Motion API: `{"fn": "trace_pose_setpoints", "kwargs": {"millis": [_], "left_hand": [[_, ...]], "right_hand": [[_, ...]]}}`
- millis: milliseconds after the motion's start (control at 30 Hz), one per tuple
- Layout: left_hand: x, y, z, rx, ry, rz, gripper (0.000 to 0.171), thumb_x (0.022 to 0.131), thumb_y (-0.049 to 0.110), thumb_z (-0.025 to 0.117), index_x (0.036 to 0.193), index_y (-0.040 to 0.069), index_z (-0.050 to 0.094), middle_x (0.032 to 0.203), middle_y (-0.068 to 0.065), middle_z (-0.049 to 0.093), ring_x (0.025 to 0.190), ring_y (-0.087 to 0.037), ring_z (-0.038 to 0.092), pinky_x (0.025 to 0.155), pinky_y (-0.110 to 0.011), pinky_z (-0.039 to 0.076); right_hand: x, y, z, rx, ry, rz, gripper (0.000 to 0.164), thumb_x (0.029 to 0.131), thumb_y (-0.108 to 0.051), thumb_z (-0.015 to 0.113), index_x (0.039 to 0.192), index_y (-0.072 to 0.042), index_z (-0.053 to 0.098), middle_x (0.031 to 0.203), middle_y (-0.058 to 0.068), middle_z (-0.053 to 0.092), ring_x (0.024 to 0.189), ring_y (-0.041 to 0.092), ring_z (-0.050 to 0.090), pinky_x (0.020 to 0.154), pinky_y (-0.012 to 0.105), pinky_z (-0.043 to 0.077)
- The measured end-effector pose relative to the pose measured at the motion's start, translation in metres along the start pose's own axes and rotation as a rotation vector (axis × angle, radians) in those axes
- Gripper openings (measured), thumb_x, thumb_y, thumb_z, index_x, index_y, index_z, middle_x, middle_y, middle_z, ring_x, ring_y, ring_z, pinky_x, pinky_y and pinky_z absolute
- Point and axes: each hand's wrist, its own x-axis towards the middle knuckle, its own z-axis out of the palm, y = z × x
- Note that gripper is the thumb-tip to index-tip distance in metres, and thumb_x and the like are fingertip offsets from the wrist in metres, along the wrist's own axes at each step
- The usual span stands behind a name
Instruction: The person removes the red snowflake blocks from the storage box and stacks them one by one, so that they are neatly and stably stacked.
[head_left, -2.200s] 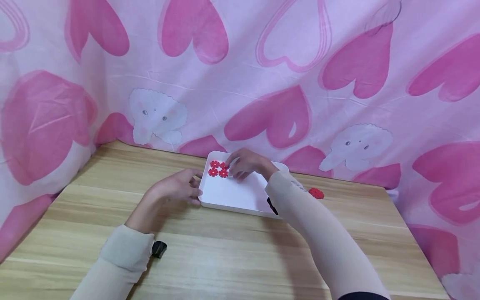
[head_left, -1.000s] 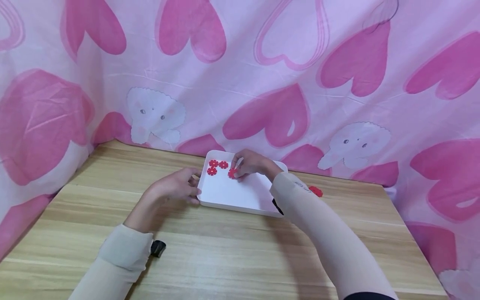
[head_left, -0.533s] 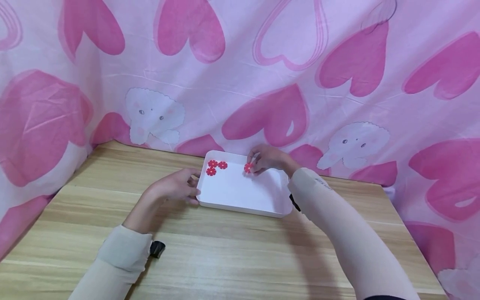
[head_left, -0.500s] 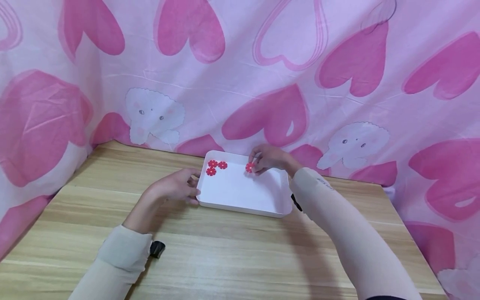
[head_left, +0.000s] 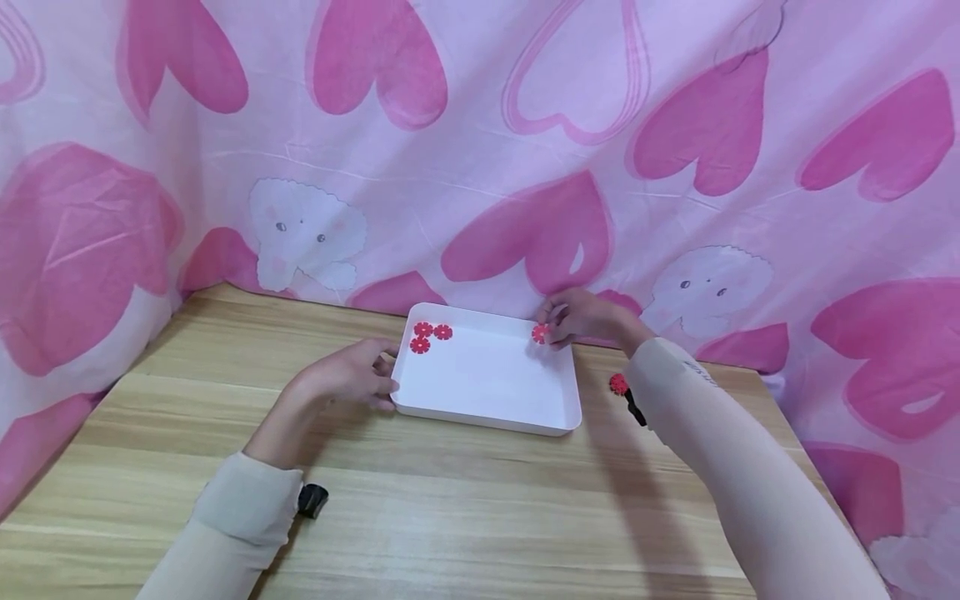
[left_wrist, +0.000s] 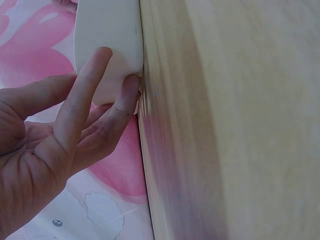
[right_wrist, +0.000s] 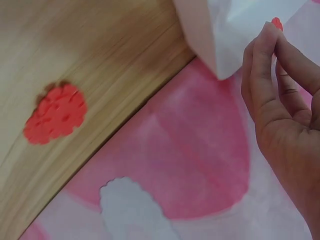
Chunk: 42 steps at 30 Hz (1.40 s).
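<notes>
Across the lower frame runs the wooden table (head_left: 450,500), and at mid-frame on it sits the white tray (head_left: 487,392), which the left hand (head_left: 348,379) steadies with straight, relaxed fingers touching its left edge; a nudge there could slide the tray. Just right of centre, above the tray's far right corner, the right hand (head_left: 588,318) pinches a red flower piece (head_left: 539,333), whose thin grip could let it drop onto the three flower pieces (head_left: 429,335) side or off the rim.
</notes>
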Motion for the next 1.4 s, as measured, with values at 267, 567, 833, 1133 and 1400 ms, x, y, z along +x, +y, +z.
{"fn": "trace_pose_setpoints", "kwargs": {"millis": [267,567,833,1133,1400], "left_hand": [[-0.001,0.001,0.0,-0.004,-0.002,0.0,0.065,0.104,-0.004,0.063,0.161,-0.008,0.033,0.134,-0.03,0.059,0.103,-0.026,0.072,0.088,-0.036,0.07],[-0.001,0.001,0.001,-0.008,-0.007,0.0,0.064,0.104,-0.004,0.062,0.161,-0.008,0.033,0.135,-0.031,0.058,0.103,-0.026,0.072,0.089,-0.037,0.07],[-0.002,0.002,-0.001,-0.006,-0.008,-0.005,0.066,0.104,-0.004,0.063,0.162,-0.008,0.031,0.136,-0.031,0.057,0.103,-0.026,0.072,0.089,-0.037,0.07],[-0.001,0.002,-0.001,-0.025,-0.009,0.004,0.063,0.104,-0.005,0.06,0.161,-0.009,0.032,0.137,-0.031,0.057,0.103,-0.025,0.072,0.09,-0.036,0.069],[-0.003,0.004,-0.001,-0.027,-0.021,0.014,0.063,0.104,-0.006,0.06,0.161,-0.01,0.032,0.135,-0.032,0.057,0.102,-0.025,0.072,0.09,-0.037,0.07]], "right_hand": [[-0.013,0.02,-0.017,-0.121,0.031,-0.041,0.029,0.098,-0.005,0.075,0.123,0.001,0.063,0.115,0.015,0.067,0.096,0.023,0.068,0.1,0.043,0.065],[-0.024,0.051,-0.033,-0.098,0.028,-0.058,0.029,0.098,-0.006,0.077,0.121,0.004,0.063,0.105,0.013,0.067,0.092,0.024,0.071,0.097,0.04,0.066],[-0.029,0.077,-0.044,-0.066,0.021,-0.012,0.027,0.097,0.002,0.074,0.119,0.008,0.059,0.105,0.013,0.064,0.086,0.018,0.065,0.083,0.031,0.066],[-0.035,0.098,-0.042,-0.022,0.005,0.069,0.025,0.096,0.008,0.071,0.118,0.01,0.058,0.101,0.012,0.063,0.086,0.017,0.065,0.085,0.034,0.07],[-0.038,0.116,-0.043,-0.022,-0.035,0.11,0.026,0.095,0.008,0.069,0.118,0.012,0.057,0.103,0.011,0.063,0.086,0.014,0.066,0.084,0.032,0.069]]}}
